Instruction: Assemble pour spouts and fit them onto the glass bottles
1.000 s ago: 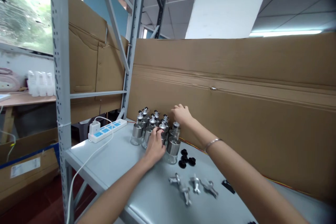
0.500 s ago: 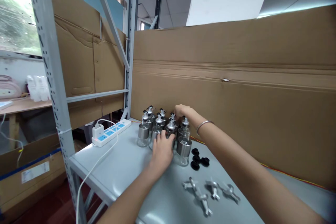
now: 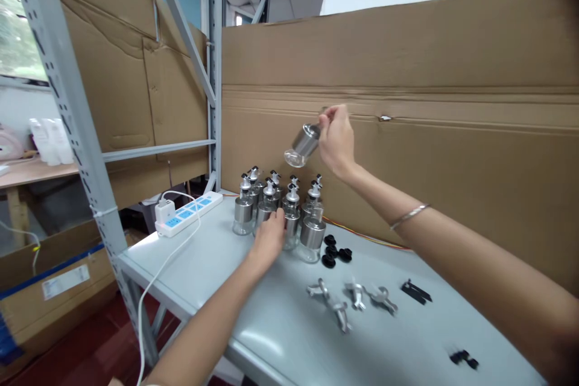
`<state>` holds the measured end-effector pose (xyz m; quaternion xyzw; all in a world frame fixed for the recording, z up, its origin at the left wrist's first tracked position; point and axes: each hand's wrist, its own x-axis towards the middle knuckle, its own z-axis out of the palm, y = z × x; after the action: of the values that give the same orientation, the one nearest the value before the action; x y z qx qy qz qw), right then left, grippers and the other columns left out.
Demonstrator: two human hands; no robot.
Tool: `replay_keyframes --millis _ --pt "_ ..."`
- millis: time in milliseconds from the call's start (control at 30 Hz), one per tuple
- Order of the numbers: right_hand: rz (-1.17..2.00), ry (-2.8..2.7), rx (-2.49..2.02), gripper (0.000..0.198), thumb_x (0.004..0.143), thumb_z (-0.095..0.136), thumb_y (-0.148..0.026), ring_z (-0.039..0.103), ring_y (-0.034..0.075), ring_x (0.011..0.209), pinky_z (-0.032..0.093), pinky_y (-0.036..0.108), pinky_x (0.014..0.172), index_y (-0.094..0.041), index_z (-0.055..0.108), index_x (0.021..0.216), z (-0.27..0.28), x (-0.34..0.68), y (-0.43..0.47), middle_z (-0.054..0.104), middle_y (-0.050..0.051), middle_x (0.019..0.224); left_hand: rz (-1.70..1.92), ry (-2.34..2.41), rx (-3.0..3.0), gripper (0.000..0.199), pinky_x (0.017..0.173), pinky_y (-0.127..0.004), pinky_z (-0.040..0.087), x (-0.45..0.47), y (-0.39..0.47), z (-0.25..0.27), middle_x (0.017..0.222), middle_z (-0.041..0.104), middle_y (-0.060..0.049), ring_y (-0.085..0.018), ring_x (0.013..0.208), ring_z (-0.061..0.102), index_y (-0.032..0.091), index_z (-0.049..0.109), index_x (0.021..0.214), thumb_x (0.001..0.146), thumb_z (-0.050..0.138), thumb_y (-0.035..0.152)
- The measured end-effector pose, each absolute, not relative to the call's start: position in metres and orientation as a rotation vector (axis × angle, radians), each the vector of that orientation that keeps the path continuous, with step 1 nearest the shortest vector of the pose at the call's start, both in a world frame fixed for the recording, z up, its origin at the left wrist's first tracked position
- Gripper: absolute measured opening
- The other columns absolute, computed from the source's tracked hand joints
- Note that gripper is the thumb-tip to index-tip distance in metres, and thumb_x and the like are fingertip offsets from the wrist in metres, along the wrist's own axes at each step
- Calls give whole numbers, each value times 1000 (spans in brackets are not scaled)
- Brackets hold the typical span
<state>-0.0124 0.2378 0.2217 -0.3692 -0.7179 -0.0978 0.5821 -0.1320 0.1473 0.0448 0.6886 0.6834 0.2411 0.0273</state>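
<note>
In my right hand [image 3: 337,139] is a glass bottle with a metal sleeve [image 3: 305,140], gripped near its neck. It hangs tilted in the air above the others, its clear base to the lower left; its top is hidden by my fingers. My left hand [image 3: 270,234] is low at the front of the grouped bottles, fingers curled together against them; what they hold, if anything, is hidden. Several sleeved bottles with silver-and-black pump tops [image 3: 244,208] stand upright there. The front right bottle [image 3: 312,235] shows no pump on its neck.
Black round caps [image 3: 331,250] lie right of the bottles, silver metal parts [image 3: 355,295] nearer me. Small black pieces [image 3: 416,291] lie further right. A power strip [image 3: 189,214] with a white cable is at left. Cardboard [image 3: 407,181] walls the back; a shelf post [image 3: 67,84] rises at left.
My right hand has risen from behind the group with a bottle in it. My left hand's fingers have drawn together beside the bottles. The view has tipped down, showing more of the tabletop.
</note>
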Motion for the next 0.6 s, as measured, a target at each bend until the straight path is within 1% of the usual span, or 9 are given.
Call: replay_keyframes --millis 100,200,300,400,600 --pt "-142 -1709 -699 19 97 29 -35 58 20 87 44 39 81 -21 41 101 216 -2 213 56 6 95 710 2124 2117 24 76 -31 46 -133 150 45 110 63 -13 -25 96 65 18 46 111 87 49 16" --pt "42 -1756 -693 16 96 33 -35 56 16 73 45 32 71 -23 41 88 192 3 186 55 2 80 658 2146 2121 23 78 -30 46 -138 146 49 107 67 -12 -24 99 65 21 51 111 90 42 15" --pt "129 -1883 -727 11 90 42 -29 56 15 70 44 30 66 -23 42 82 163 4 169 58 2 78 585 2193 2109 25 78 -30 46 -148 140 54 102 69 -11 -24 98 66 23 57 105 89 39 14" --pt "148 -2020 -834 10 86 47 -25 57 18 70 42 30 65 -23 43 78 141 2 169 62 2 76 543 2264 2080 26 79 -32 46 -155 136 59 100 70 -12 -25 98 66 22 58 104 88 40 14" --pt "129 -2228 -896 9 86 51 -22 60 19 72 40 28 66 -22 46 78 121 -6 181 66 3 77 520 2273 2080 28 79 -35 47 -155 134 61 102 69 -15 -28 98 66 19 58 105 86 38 11"
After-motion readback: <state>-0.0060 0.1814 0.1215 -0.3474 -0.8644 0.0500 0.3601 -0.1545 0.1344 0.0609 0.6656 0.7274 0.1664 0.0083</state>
